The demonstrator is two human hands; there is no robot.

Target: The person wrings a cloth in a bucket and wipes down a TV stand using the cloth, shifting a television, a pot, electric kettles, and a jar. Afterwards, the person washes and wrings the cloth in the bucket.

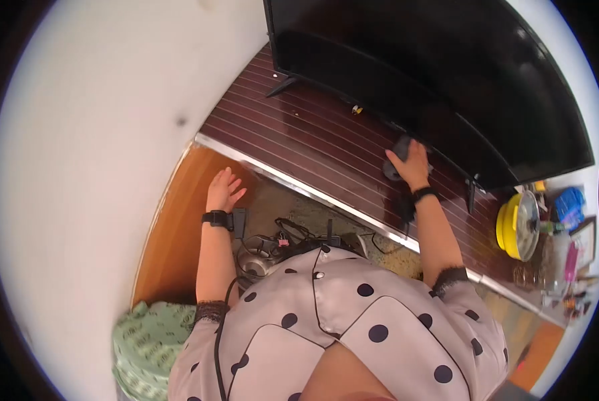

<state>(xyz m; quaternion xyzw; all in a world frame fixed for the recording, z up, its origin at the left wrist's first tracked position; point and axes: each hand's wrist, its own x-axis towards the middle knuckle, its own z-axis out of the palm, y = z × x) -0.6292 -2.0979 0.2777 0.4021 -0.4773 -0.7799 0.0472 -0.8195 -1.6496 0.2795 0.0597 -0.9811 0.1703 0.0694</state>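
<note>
My right hand (411, 165) presses a dark grey cloth (393, 168) onto the dark red striped cabinet top (326, 157), just in front of the television (419, 73). Its fingers lie over the cloth, and part of the cloth shows at the left of the hand. My left hand (226, 190) is held in the air over the gap below the cabinet's front edge, palm up, with its fingers apart and nothing in it. A dark band is on each wrist.
At the right stand a yellow bowl (511, 227) with a clear lid, a blue bag (570, 206) and several small items. Cables and a silvery device (254, 262) lie below. A green patterned bundle (154, 344) is at lower left.
</note>
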